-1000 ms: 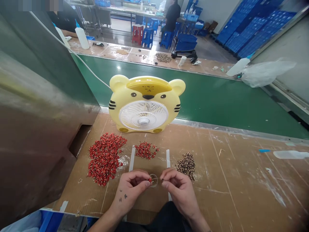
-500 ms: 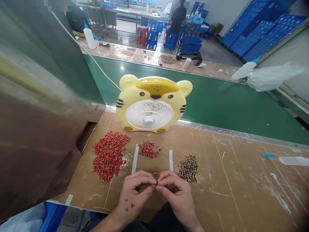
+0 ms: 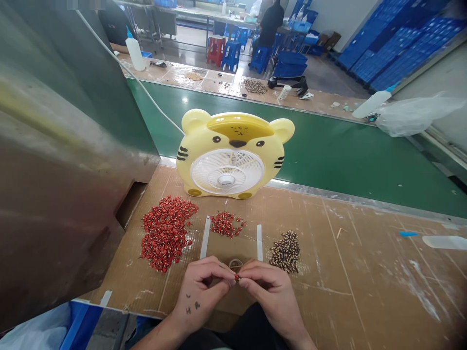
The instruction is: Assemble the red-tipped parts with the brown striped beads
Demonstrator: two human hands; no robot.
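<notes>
Left hand [image 3: 200, 290] and right hand [image 3: 269, 291] half closed, fingertips meeting to pinch a small red piece [image 3: 237, 277], a grip suited to its size, just above a clear ring [image 3: 235, 265]. Heaped red pieces [image 3: 166, 233] and speckled brown pieces [image 3: 285, 252] lie within easy reach on the worktop [image 3: 328, 272].

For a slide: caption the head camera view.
Left hand and right hand pinch a small red piece below a yellow tiger-shaped fan.

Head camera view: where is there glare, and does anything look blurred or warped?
Head view: glare spots on the green belt and far bench; the metal panel at left looks smeared by reflections; left hand and right hand look sharp.
</notes>
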